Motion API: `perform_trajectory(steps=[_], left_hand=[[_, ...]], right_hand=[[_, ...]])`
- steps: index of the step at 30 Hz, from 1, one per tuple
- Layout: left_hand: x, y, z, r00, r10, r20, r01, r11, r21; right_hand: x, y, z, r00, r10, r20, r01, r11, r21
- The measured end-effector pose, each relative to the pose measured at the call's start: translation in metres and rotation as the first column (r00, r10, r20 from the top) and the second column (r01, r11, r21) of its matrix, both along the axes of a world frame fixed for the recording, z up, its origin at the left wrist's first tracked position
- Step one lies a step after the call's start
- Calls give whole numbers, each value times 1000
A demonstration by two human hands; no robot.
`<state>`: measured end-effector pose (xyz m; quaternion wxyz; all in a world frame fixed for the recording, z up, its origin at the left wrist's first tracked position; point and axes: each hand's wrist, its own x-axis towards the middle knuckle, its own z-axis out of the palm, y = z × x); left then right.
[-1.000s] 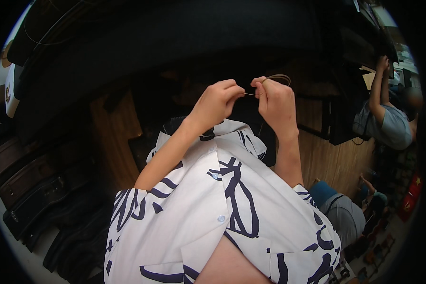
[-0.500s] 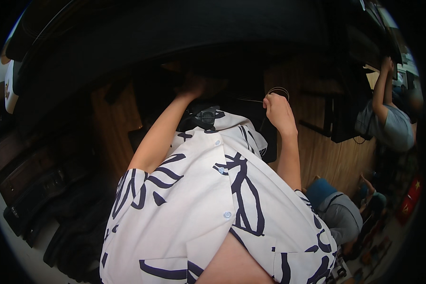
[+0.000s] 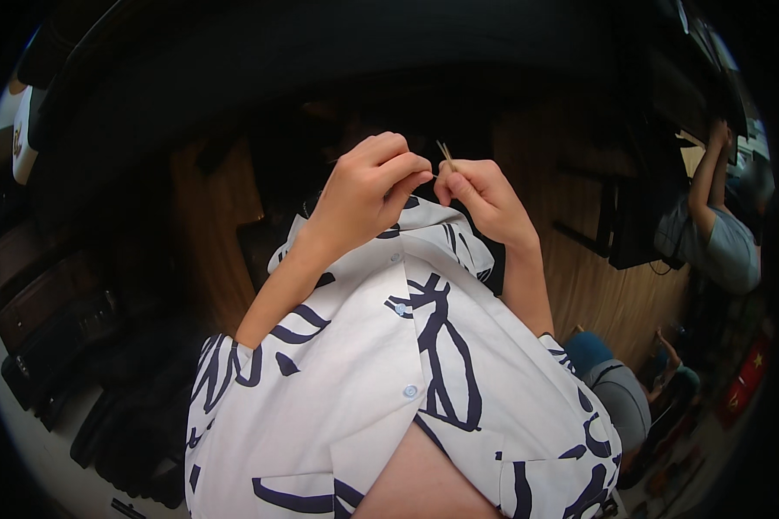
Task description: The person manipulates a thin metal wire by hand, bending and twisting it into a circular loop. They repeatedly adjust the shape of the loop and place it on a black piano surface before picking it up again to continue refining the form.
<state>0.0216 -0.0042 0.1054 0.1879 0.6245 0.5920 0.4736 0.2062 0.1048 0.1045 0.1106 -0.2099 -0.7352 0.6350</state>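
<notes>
Evidently I'm working a thin tan strand (image 3: 446, 154) at the frame's upper centre — left hand (image 3: 363, 190) pinching it, right hand (image 3: 489, 199) curling closed round it — probably calling for steady fingertips next.

Apparently a workshop or shop: row of dark cases (image 3: 52, 322), people (image 3: 724, 248), wooden floor (image 3: 636, 298).

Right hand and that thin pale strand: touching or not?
Touching. The head view shows the thin pale strand held in the curled right hand, with part sticking up past it.
</notes>
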Motion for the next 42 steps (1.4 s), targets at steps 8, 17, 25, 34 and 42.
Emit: perform_trajectory(steps=[8,17,25,34,42], left_hand=[[-13,-15,20,997,77,8,-75,935,347],[-13,-8,6,984,127,123,-164,916,367],[8,-3,-9,973,59,225,-70,997,41],[10,-5,-5,983,-4,186,23,995,-102],[7,1,-2,959,79,272,-44,990,-134]], right_hand=[[-20,-14,35,938,290,-191,-294,956,10],[-23,-32,43,920,236,-314,-258,966,-30],[-35,-42,43,888,27,-459,19,995,95],[-42,-30,27,898,-113,-426,240,936,257],[-44,-30,26,906,-146,-397,302,880,366]])
